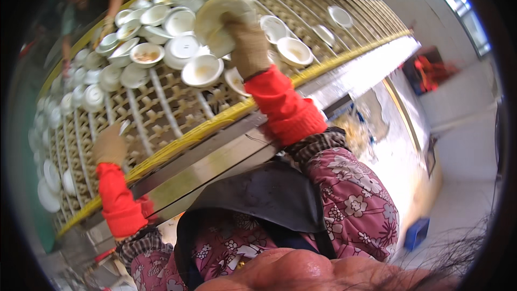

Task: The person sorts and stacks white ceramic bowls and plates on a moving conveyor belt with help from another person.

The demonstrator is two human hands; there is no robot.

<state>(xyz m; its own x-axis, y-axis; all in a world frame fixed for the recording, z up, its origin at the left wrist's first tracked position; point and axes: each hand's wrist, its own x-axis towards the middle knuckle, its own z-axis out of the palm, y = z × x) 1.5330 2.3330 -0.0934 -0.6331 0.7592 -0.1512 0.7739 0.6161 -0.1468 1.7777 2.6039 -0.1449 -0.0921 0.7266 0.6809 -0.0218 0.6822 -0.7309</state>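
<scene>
My right hand, in a tan glove with a red sleeve cover, grips a pale yellowish dish above the conveyor belt. Over the near part of the belt is my left hand, gloved alike, with a small white piece at its fingertips; whether it is held cannot be told. White bowls lie in a crowded heap beyond and between my hands. One bowl contains food scraps, and another, stained bowl stands near my right hand. More bowls, such as one, lie to its right.
A yellow edge strip borders the belt on my side. Across the belt, a co-worker's gloved hand reaches to the bowls. White plates lie at the far left. On the floor at right are food waste and a blue container.
</scene>
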